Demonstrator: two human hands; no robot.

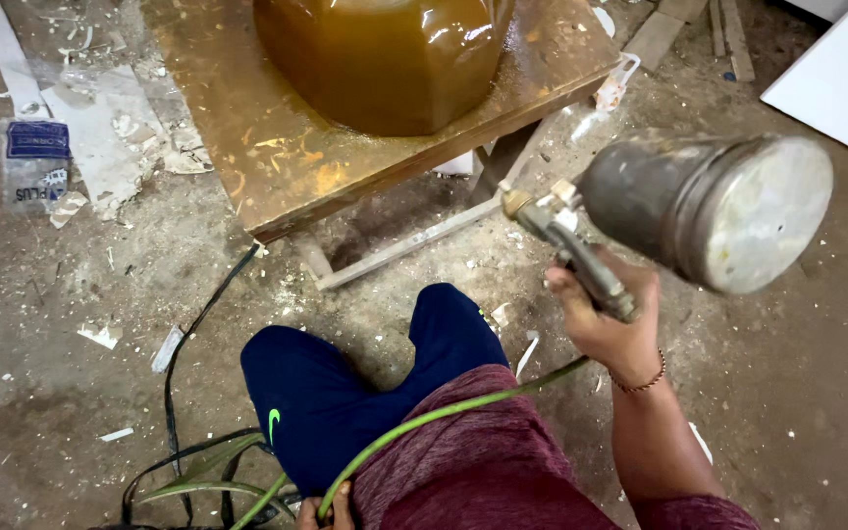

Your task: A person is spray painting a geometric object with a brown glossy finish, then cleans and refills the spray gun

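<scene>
While our right hand (609, 329) closes its fingers around the spray gun (640, 221), cup tipped sideways, nozzle toward the glossy brown mould (385, 59) on the wet surface (287, 167), our left hand (326, 510) pinches the green hose (424, 417), keeping it off the floor.

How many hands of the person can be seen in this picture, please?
2. The right hand is raised at the right, gripping the spray gun. The left hand is at the bottom edge, partly cut off, on the green hose.
</scene>
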